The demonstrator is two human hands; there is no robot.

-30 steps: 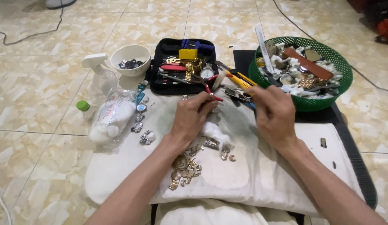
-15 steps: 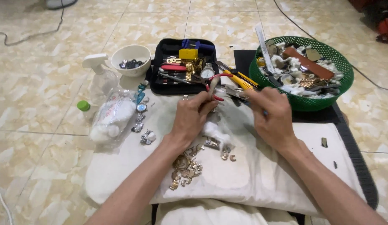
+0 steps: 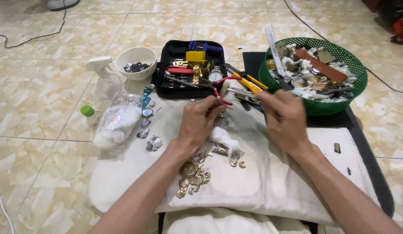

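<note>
Since the earlier frame the right hand (image 3: 284, 118) has drawn slightly away from the left hand (image 3: 200, 121); whether its curled fingers grip anything cannot be told. The left hand is closed on red-handled pliers (image 3: 218, 89), which jut just beyond its fingertips. A cotton tuft (image 3: 223, 136) lies between the hands, gold watch links (image 3: 192, 175) near the left wrist, and a green basket (image 3: 355, 69) beyond the right hand.
</note>
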